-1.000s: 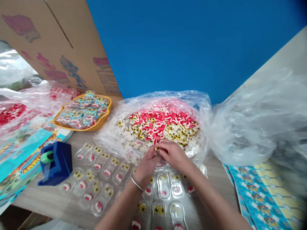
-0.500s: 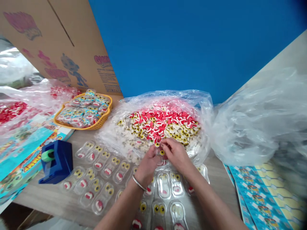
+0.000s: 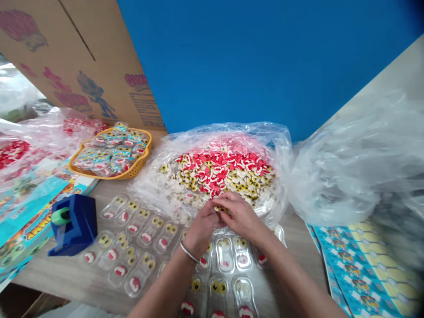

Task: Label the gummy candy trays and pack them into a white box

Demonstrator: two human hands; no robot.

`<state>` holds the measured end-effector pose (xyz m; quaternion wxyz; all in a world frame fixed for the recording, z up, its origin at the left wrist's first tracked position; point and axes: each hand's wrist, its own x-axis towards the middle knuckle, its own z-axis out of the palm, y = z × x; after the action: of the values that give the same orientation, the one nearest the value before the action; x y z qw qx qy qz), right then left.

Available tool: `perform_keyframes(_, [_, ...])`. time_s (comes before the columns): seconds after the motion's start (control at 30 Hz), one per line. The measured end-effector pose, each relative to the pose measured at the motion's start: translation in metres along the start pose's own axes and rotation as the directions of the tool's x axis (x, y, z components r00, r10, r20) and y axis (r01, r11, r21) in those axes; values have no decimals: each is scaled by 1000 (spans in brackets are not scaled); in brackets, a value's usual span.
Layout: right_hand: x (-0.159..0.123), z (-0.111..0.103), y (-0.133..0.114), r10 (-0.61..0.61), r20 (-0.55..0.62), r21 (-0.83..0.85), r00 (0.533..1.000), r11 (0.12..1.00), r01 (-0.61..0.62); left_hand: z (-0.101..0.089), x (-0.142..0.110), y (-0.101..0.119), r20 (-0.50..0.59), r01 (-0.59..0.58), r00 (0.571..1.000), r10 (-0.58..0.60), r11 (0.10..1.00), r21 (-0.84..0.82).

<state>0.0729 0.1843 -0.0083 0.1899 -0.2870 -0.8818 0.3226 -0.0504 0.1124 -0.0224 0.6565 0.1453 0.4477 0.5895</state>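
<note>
Left hand (image 3: 200, 229), right hand (image 3: 240, 216) half-closed, pinching yellow-eyed gummy candy (image 3: 220, 208); clear plastic bag (image 3: 228, 130) at twelve o'clock, clear blister tray (image 3: 225, 256) at six.

- what colours are the candies (image 3: 215, 170)?
- red and white in the middle, then white with yellow, dark-centred eyes around that.
- and left of the candies?
- a yellow basket (image 3: 141, 154) with a woven pattern, and a dark blue tape dispenser (image 3: 74, 225) with a green roll (image 3: 60, 216).
- right of them?
- paper sheets (image 3: 361, 269) in repeating blue and yellow panels.
</note>
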Motion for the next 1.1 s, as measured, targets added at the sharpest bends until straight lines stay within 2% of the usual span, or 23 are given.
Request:
perform_keyframes(0.17, [-3,1,8,25,-81,94,996,995,-17,-4,1,-2,-40,13,999,-15,998,-69])
perform_keyframes(0.27, [1,-2,20,149,-202,105,968,986,-130,-5,1,-2,-74,33,997,-34,999,-20])
perform_keyframes(0.33, [8,-5,26,220,-245,10,944,974,-225,-5,1,-2,-94,51,994,-50,999,9])
perform_keyframes(0.4, [18,-6,27,237,-216,-132,947,954,-269,-5,2,-3,-111,61,992,-60,998,3])
perform_keyframes(0.5, [36,0,22,229,-121,-323,966,911,-257,-5,2,-3,-117,64,991,-68,997,-37])
perform_keyframes(0.63, [52,9,20,255,-66,-434,965,863,-258,-4,2,-2,-126,61,989,-72,994,-90])
perform_keyframes(0.7, [53,7,24,265,-98,-364,959,887,-283,-5,2,-1,-125,68,989,-81,992,-103])
perform_keyframes(0.8, [42,-6,25,275,-153,-119,949,948,-294,-5,1,1,-108,66,991,-79,991,-117])
perform_keyframes(0.87, [26,-17,18,282,-103,95,954,957,-273,-4,-1,2,-72,56,995,-67,989,-138])
perform_keyframes(0.97, [-5,-29,-3,261,57,342,964,902,-264,5,-7,2,-26,34,999,-39,987,-159])
perform_keyframes(1.03, [-25,-31,-18,245,102,353,964,897,-265,14,-12,1,-17,19,1000,-22,988,-152])
perform_keyframes(1.1, [-42,-29,-28,246,85,260,966,930,-260,25,-17,-4,-7,11,1000,-12,990,-141])
